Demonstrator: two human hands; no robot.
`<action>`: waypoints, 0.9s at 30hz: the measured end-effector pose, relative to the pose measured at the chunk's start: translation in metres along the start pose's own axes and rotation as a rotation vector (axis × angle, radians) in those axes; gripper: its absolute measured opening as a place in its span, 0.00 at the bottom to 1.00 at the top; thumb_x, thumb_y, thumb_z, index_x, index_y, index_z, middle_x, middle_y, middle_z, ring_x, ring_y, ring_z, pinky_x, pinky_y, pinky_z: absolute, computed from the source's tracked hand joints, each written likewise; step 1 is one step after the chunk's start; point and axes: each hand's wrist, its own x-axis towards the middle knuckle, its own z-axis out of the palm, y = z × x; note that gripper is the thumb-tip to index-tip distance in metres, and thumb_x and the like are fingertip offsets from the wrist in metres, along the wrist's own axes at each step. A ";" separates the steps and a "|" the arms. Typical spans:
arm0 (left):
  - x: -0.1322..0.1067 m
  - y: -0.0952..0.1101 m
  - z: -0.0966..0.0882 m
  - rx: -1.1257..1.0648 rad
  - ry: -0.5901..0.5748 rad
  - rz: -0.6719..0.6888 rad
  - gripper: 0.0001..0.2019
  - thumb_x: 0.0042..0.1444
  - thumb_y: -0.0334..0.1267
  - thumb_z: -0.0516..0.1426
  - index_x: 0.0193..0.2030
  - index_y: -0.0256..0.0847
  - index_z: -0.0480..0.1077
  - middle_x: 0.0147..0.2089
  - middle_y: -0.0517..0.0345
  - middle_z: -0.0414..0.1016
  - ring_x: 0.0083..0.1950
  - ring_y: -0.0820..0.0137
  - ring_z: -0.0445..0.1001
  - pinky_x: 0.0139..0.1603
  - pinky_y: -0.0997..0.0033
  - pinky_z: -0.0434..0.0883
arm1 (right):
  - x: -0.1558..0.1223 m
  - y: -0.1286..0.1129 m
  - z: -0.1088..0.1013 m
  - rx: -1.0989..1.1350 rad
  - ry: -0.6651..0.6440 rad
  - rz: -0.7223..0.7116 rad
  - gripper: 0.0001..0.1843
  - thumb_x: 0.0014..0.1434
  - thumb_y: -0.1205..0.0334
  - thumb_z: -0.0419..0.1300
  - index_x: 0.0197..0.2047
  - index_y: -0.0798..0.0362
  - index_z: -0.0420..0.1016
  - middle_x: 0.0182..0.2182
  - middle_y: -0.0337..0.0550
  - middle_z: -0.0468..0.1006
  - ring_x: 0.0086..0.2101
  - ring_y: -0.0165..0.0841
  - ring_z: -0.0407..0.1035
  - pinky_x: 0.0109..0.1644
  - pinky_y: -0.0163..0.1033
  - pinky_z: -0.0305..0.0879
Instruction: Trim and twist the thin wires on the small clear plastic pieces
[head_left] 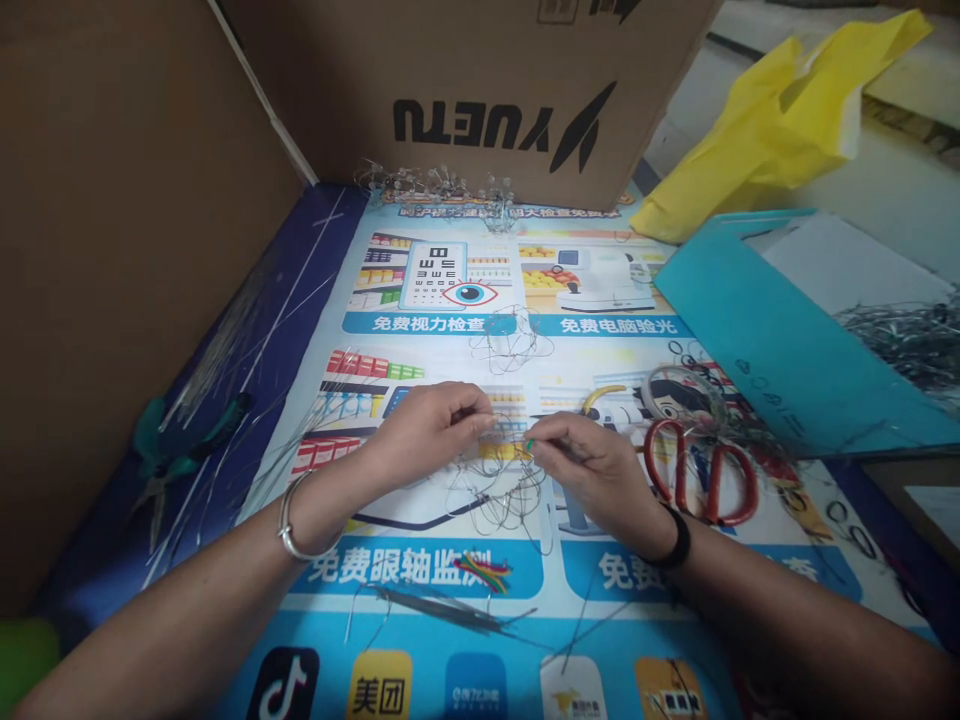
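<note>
Over the middle of the printed sheet, my left hand (420,430) pinches a thin wire (504,428) between thumb and forefinger. Close by on its right, my right hand (596,470) is closed in a pinch on a tiny green piece (530,445), perhaps a bit of coated wire. Below both hands hangs or lies a loose tangle of fine looped wire (499,495); whether it joins the held wire I cannot tell. Nearer me are short coloured strips (484,574) in red, yellow and green, beside a bundle of straight grey wires (446,607).
Red-handled scissors (733,490) lie right of my right hand. Green-handled pliers (169,450) and long wires sit at left. A turquoise box (757,340) holds many wires. Cardboard (487,60) walls off the back, with wire shapes (499,200) before it. A yellow bag (780,120) stands behind.
</note>
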 end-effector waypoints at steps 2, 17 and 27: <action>0.000 0.001 0.000 0.002 -0.007 -0.005 0.07 0.56 0.36 0.52 0.31 0.38 0.70 0.28 0.61 0.72 0.29 0.76 0.67 0.30 0.77 0.62 | 0.001 0.000 -0.001 0.011 0.005 0.019 0.04 0.54 0.64 0.57 0.33 0.53 0.73 0.27 0.41 0.76 0.27 0.29 0.69 0.30 0.34 0.65; -0.001 0.003 0.002 -0.027 0.008 -0.020 0.08 0.56 0.37 0.52 0.32 0.38 0.70 0.27 0.61 0.72 0.28 0.76 0.67 0.28 0.78 0.62 | 0.004 0.001 -0.003 0.188 0.003 0.112 0.05 0.55 0.61 0.58 0.33 0.54 0.71 0.22 0.36 0.71 0.23 0.26 0.65 0.27 0.32 0.62; -0.001 0.003 0.002 -0.041 0.004 -0.028 0.08 0.56 0.37 0.53 0.31 0.38 0.70 0.26 0.62 0.72 0.27 0.76 0.66 0.28 0.78 0.61 | 0.004 0.006 -0.003 0.242 0.008 0.135 0.05 0.55 0.61 0.59 0.33 0.53 0.70 0.22 0.35 0.70 0.24 0.26 0.64 0.27 0.32 0.61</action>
